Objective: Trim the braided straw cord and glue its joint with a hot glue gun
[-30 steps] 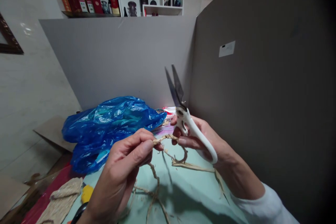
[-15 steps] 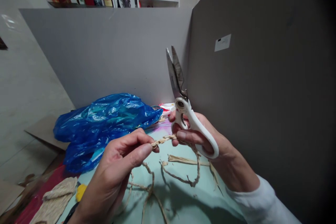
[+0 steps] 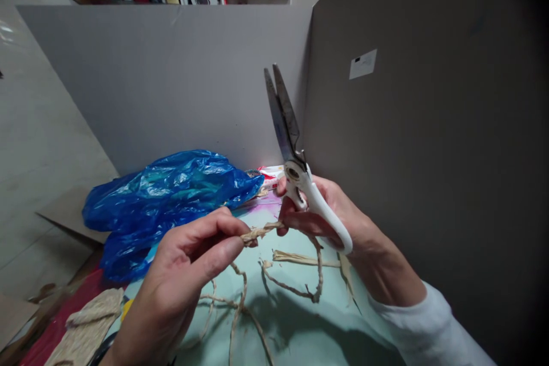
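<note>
A twisted straw cord is stretched between my two hands. The thumb and fingers of my left hand pinch its left end. My right hand has a pair of scissors with white handles, its fingers through the loops. The blades point up and stand slightly apart, well above the cord. The thumb and a finger of that same hand also pinch the cord. From the right hand the cord hangs in a curve to the table, and more cord loops lie below the left hand.
A crumpled blue plastic bag lies at the back left of the pale green table. Loose straw strips lie near the right hand. A woven straw piece is at lower left. Grey panels stand behind and to the right.
The scissors have tilted slightly left and their blades have come a little closer together. Both hands keep their pinch on the cord. The view has shifted slightly.
</note>
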`<state>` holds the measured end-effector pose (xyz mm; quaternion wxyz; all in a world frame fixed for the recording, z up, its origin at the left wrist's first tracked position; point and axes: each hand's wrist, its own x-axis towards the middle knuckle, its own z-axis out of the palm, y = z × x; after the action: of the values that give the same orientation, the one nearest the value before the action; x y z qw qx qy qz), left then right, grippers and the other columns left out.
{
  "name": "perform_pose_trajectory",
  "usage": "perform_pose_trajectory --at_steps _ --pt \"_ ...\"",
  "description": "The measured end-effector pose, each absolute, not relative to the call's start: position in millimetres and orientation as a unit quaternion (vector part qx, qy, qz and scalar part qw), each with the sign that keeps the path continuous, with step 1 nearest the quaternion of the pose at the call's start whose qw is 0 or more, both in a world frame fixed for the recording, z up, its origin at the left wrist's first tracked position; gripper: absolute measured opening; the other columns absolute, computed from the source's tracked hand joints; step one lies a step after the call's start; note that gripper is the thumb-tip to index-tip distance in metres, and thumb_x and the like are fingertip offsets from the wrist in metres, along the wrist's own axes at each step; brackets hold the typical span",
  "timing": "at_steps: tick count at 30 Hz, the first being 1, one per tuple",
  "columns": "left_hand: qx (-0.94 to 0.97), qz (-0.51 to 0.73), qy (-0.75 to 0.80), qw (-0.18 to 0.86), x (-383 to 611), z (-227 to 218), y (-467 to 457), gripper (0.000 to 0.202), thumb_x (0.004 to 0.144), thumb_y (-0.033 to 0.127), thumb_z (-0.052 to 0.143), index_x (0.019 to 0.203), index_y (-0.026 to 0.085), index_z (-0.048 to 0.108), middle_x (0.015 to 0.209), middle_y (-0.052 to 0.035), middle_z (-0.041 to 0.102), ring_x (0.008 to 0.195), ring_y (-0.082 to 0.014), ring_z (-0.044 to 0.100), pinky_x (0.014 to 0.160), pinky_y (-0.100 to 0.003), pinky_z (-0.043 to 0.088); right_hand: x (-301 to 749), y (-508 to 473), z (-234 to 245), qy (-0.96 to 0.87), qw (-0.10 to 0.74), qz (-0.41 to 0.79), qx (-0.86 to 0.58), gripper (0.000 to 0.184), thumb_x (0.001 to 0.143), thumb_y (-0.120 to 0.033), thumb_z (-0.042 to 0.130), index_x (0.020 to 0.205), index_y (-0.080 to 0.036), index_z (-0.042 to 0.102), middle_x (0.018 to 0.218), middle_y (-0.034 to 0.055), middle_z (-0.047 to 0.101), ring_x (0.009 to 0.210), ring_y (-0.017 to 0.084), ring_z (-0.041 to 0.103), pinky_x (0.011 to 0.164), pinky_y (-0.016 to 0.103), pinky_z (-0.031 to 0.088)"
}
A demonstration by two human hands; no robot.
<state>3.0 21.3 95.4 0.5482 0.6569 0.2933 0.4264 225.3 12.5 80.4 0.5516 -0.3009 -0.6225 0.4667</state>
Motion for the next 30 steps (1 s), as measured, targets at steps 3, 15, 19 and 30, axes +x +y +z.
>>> perform_pose_trajectory --at_steps 3,15,19,30 --pt "0.653 0.420 0.324 0.541 1.4 96.4 20.9 0.015 0.082 0.032 0.072 0.073 0.022 0.076 0.071 0.0000 0.052 0.068 -0.0151 0.046 0.060 -0.025 0.037 224.6 9.6 83.0 -0.628 0.535 0.485 -0.290 0.033 0.078 -0.028 0.080 0.103 -0.023 0.059 0.068 -0.0039 0.062 0.068 0.019 0.072 0.053 0.025 0.048" --pt "0.806 0.490 0.261 0.208 1.5 91.7 20.2 0.021 0.087 0.009 0.061 0.079 0.027 0.070 0.081 0.0039 0.061 0.074 -0.0128 0.058 0.065 -0.023 0.043 221.1 19.6 75.5 -0.614 0.500 0.558 -0.249 0.032 0.077 -0.021 0.082 0.094 -0.019 0.055 0.064 -0.0076 0.057 0.067 0.013 0.071 0.060 0.022 0.053" --pt "0.803 0.511 0.269 0.143 4.3 88.7 21.3 0.021 0.090 0.011 0.058 0.081 0.026 0.069 0.081 0.0040 0.060 0.072 -0.0119 0.057 0.066 -0.024 0.040 221.9 24.7 72.9 -0.604 0.501 0.567 -0.249 0.034 0.075 -0.025 0.084 0.093 -0.018 0.056 0.065 -0.0090 0.049 0.064 0.011 0.069 0.059 0.021 0.053" --pt "0.798 0.332 0.287 0.413 0.3 93.1 35.3 0.019 0.089 0.030 0.064 0.072 0.026 0.073 0.070 0.0028 0.063 0.067 -0.0135 0.056 0.061 -0.022 0.043 224.8 13.8 81.8 -0.602 0.464 0.609 -0.227 0.038 0.081 -0.016 0.078 0.111 -0.021 0.056 0.069 -0.0059 0.068 0.069 0.011 0.072 0.067 0.021 0.054"
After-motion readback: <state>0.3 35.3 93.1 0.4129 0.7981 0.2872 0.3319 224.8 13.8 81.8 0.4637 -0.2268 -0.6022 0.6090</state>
